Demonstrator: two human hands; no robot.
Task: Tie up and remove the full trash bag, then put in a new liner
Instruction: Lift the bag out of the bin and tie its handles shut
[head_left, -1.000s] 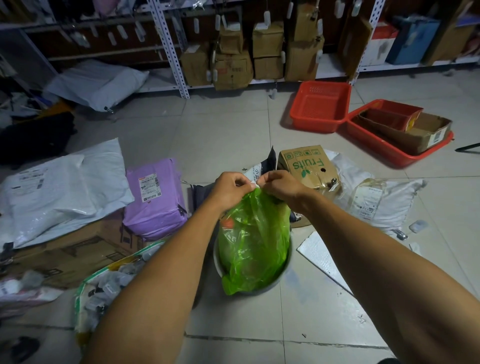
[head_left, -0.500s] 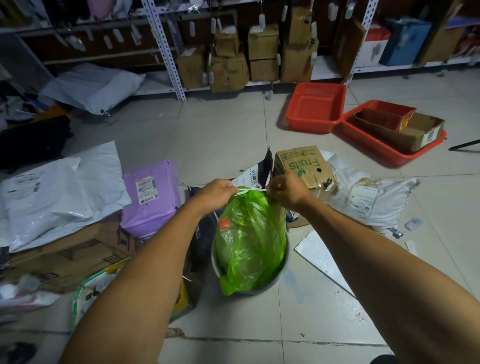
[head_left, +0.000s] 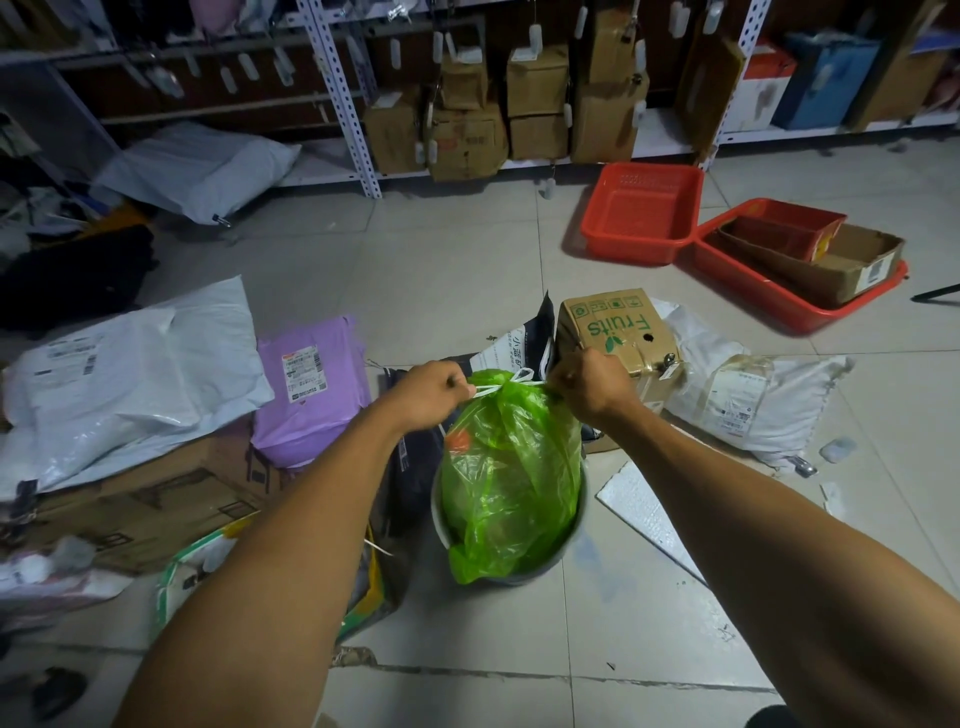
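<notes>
Gripping the white drawstring (head_left: 498, 387) at both ends in the head view: left hand (head_left: 428, 392) curled into a fist on one end, right hand (head_left: 589, 384) fisted on the other, fingers (head_left: 457, 382) of both closed tight around the cord. Stretched taut between the two fists, with a small loop and knot at the gathered mouth of the green trash bag (head_left: 511, 478). Hanging just below the fingers, bulging, see-through, something orange showing inside near the left fist. Sitting in a round grey bin (head_left: 571, 545) on the tiled floor (head_left: 441, 270), lower edge of the bag draped over the near rim.

Just beyond the right hand, a cardboard box (head_left: 615, 325) printed "Fruits", partly hidden by the knuckles. Right of that hand, a white padded parcel (head_left: 753, 400); below and right of it, a flat white foam sheet (head_left: 649, 514). Left of the left hand, a purple parcel (head_left: 311, 389) with a label, then a large white parcel (head_left: 130, 374) resting on flattened cardboard. Well beyond both hands, two red trays (head_left: 641, 215) by metal shelving (head_left: 343, 93) stacked with brown boxes.
</notes>
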